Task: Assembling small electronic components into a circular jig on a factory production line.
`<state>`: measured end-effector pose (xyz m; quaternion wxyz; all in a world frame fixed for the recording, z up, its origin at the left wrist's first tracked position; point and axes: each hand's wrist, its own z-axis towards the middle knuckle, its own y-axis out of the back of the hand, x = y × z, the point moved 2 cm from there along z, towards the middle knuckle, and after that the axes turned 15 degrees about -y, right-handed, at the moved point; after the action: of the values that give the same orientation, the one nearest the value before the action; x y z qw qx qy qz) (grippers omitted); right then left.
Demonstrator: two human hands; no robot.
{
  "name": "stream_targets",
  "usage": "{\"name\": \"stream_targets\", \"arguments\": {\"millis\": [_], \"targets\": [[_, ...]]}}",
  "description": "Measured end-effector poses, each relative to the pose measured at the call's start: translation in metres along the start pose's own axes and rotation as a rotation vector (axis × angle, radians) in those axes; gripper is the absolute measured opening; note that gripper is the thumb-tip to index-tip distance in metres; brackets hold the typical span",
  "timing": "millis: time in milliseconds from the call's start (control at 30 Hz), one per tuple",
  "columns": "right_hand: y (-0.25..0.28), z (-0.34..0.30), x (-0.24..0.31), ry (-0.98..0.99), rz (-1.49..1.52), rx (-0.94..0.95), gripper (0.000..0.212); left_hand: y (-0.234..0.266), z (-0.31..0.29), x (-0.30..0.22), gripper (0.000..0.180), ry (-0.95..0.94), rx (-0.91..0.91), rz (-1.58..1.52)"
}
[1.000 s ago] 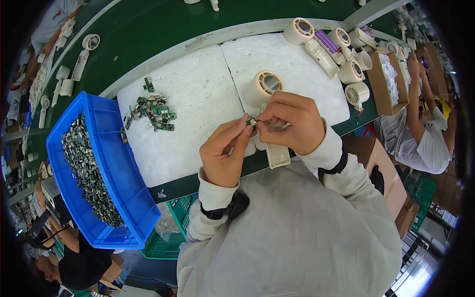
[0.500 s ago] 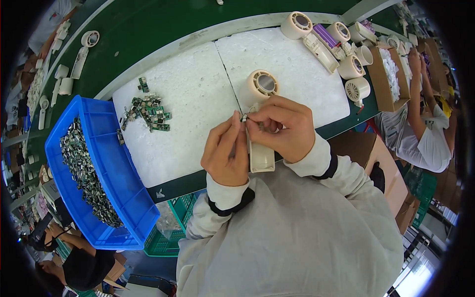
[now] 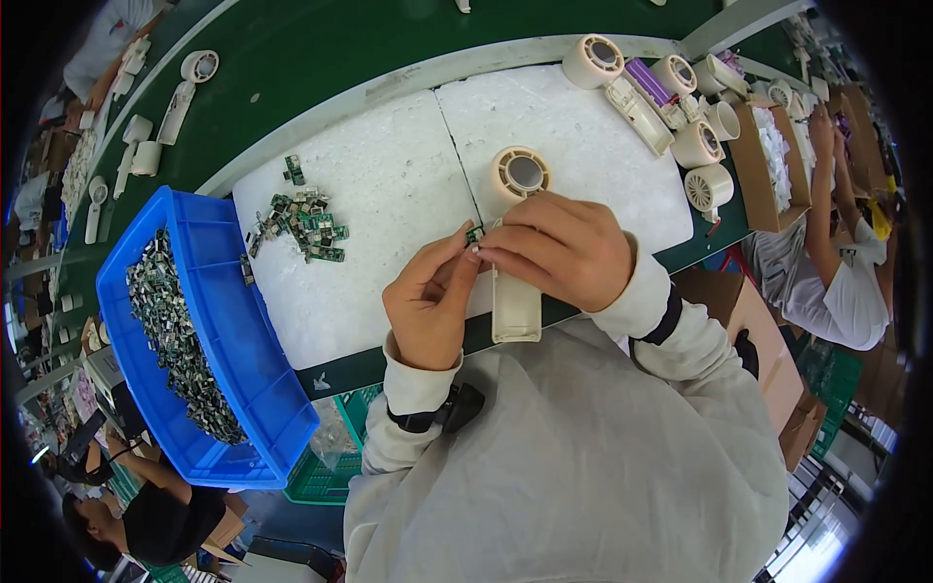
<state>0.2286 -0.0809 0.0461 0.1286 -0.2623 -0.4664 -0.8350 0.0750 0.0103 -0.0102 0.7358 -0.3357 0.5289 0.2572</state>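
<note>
Between the fingertips of my left hand (image 3: 428,301) a small green circuit board (image 3: 474,235) is pinched. My right hand (image 3: 569,251) is closed, thumb and forefinger meeting the board's near end; a small pale bit shows there, too small to name. Beneath my right hand lies a cream handheld fan housing: its round head (image 3: 523,173) points away from me and its open, hollow handle (image 3: 516,309) reaches toward my body. The middle of the housing is hidden by my right hand.
Loose circuit boards (image 3: 309,223) lie on the white foam sheet (image 3: 389,165). To the left stands a blue bin (image 3: 219,321) full of boards. Fan housings (image 3: 698,144) and a cardboard box (image 3: 783,165) are at the right. Other people work at both sides.
My left hand has turned, its thumb now in view, and the green board shows between the fingertips. The right hand has shifted slightly, its fingers more stretched over the housing. The whole view moved a little.
</note>
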Motion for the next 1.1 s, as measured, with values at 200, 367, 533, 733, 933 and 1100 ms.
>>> {"name": "stream_targets", "arguments": {"millis": [200,367,533,733,933,1100], "targets": [[-0.002,-0.006,0.001,-0.048,-0.096,-0.015,0.025,0.001,0.0,-0.002,0.027,0.066,-0.039,0.007],[-0.001,-0.006,0.001,-0.166,-0.177,-0.01,0.022,-0.006,-0.001,-0.008,0.027,-0.006,-0.031,-0.004],[0.008,-0.001,-0.007,-0.09,-0.058,0.065,0.02,-0.01,0.005,-0.011,0.028,-0.109,0.04,0.083],[0.016,0.003,-0.012,-0.073,0.005,0.118,0.02,-0.007,0.013,-0.011,0.029,-0.147,0.154,0.134],[0.022,0.005,-0.015,0.055,-0.071,0.19,0.019,-0.006,0.015,-0.03,0.03,-0.367,0.258,0.51],[0.023,0.007,-0.011,0.169,-0.098,0.26,0.02,-0.001,0.008,-0.027,0.03,-0.328,0.263,0.484]]}}
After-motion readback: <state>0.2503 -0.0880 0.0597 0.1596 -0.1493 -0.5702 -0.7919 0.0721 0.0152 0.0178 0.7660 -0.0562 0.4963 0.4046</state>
